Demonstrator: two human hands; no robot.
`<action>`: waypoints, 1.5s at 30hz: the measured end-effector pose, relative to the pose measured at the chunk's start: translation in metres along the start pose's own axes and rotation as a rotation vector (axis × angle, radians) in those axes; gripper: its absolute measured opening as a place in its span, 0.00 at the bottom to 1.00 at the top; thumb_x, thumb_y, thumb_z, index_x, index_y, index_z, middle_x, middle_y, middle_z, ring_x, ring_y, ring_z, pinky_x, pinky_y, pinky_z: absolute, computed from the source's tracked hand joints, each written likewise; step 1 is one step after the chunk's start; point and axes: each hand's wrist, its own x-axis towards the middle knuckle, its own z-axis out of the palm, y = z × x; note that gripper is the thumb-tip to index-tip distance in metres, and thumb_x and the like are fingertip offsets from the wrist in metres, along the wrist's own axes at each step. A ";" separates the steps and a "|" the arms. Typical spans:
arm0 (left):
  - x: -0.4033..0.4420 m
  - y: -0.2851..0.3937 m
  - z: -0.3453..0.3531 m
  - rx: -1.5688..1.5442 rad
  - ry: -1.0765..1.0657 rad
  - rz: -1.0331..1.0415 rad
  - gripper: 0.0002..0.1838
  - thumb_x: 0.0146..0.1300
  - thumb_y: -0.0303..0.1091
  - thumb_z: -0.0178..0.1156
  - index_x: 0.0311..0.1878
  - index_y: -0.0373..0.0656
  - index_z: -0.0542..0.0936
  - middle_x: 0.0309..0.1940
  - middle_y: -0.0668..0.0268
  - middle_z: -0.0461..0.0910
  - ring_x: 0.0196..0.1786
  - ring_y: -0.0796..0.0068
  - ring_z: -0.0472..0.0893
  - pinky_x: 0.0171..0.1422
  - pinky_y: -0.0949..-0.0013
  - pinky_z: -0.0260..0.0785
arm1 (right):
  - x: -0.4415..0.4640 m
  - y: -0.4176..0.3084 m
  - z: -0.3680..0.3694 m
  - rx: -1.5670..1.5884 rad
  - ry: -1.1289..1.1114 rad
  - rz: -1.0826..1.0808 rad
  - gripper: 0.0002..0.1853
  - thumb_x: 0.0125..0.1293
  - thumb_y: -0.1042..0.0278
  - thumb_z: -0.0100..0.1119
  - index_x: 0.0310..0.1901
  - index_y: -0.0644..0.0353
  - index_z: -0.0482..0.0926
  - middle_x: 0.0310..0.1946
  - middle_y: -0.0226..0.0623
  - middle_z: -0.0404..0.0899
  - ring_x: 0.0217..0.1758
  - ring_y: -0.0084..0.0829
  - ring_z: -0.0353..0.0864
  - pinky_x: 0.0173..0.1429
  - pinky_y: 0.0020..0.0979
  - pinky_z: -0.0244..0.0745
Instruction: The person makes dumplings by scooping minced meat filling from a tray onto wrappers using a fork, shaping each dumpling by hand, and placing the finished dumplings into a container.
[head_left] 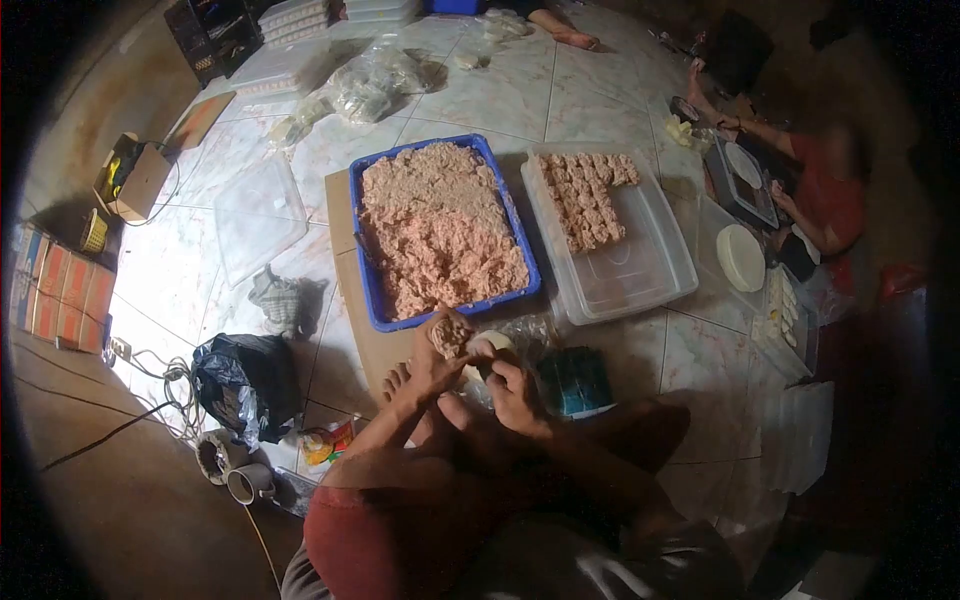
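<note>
My left hand [428, 368] is closed around a lump of pinkish minced filling [450, 335] that bulges above the fingers. Close beside it, my right hand [513, 396] pinches what looks like a round white dough wrapper [492, 345]; its lower part is hidden by the fingers. Just beyond both hands lies a blue tray [460, 308] heaped with minced filling [440, 225]. To its right, a clear plastic container [650, 255] holds rows of small formed dumplings [590, 205] in its far left part.
Clear bags and a green package [575, 380] lie right of my hands. A black plastic bag [245, 380], a cloth [277, 300] and mugs [250, 483] stand left. Another person [825, 185] sits at right near a round white disc [740, 258]. Stacked containers [290, 70] stand at the back.
</note>
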 end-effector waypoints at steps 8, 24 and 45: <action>0.004 0.062 -0.009 -0.194 0.098 -0.056 0.27 0.48 0.26 0.81 0.47 0.39 0.73 0.35 0.67 0.81 0.40 0.79 0.81 0.47 0.74 0.76 | 0.009 -0.018 -0.048 0.596 -0.342 0.654 0.14 0.78 0.64 0.52 0.53 0.66 0.79 0.32 0.29 0.75 0.34 0.18 0.71 0.39 0.24 0.67; 0.015 0.068 -0.014 0.005 -0.008 0.042 0.31 0.42 0.34 0.85 0.46 0.39 0.77 0.42 0.67 0.79 0.45 0.78 0.76 0.49 0.71 0.70 | 0.004 -0.013 -0.031 0.652 -0.178 0.569 0.08 0.75 0.73 0.55 0.47 0.67 0.81 0.36 0.26 0.77 0.39 0.17 0.73 0.43 0.23 0.70; 0.025 0.056 -0.008 0.440 -0.091 0.046 0.15 0.56 0.29 0.75 0.42 0.35 0.80 0.32 0.62 0.85 0.36 0.77 0.81 0.41 0.70 0.74 | 0.085 -0.069 -0.056 0.013 -0.370 0.378 0.06 0.72 0.73 0.54 0.45 0.64 0.76 0.36 0.51 0.80 0.41 0.52 0.82 0.45 0.42 0.74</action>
